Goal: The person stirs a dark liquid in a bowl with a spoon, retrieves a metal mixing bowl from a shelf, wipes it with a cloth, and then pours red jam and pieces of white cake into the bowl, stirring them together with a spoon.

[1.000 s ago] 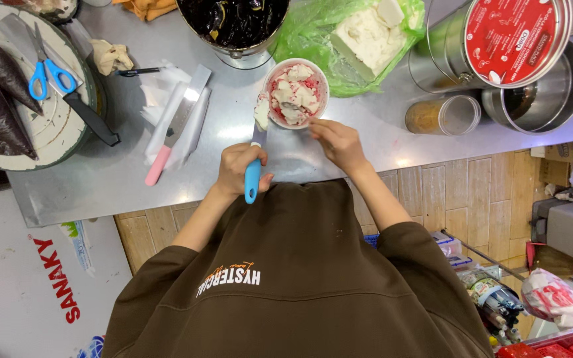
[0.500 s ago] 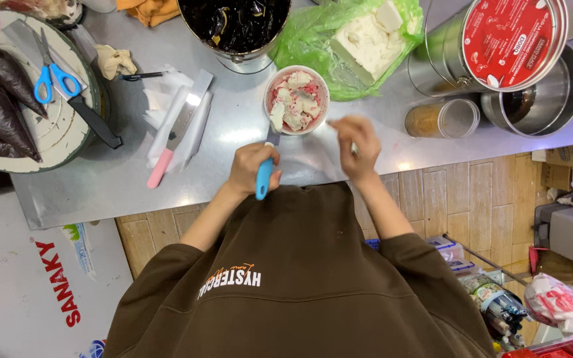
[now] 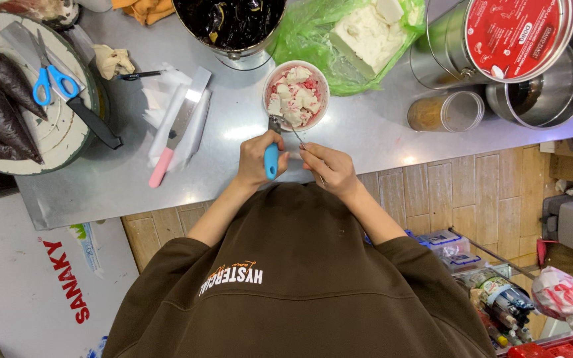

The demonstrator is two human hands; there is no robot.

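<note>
My left hand [image 3: 258, 160] grips a blue-handled knife [image 3: 271, 161] whose blade points toward a small white bowl [image 3: 319, 78] of white and pink chunks. My right hand [image 3: 329, 168] pinches a thin metal stick or fork [image 3: 302, 142] that crosses toward the knife blade just below the bowl. Both hands sit close together at the near edge of the steel counter [image 3: 366, 129].
A pink-handled spatula [image 3: 175, 129] lies on white paper to the left. Blue scissors [image 3: 51, 83] and dark piping bags [image 3: 1, 99] rest on a round turntable. A dark-filled pot [image 3: 230, 23], green bag with white block [image 3: 359, 33], red-lidded tin [image 3: 515, 33] and a jar [image 3: 445, 111] stand behind.
My right hand moved down and left from beside the bowl to meet my left hand. It now holds a thin metal utensil against the knife.
</note>
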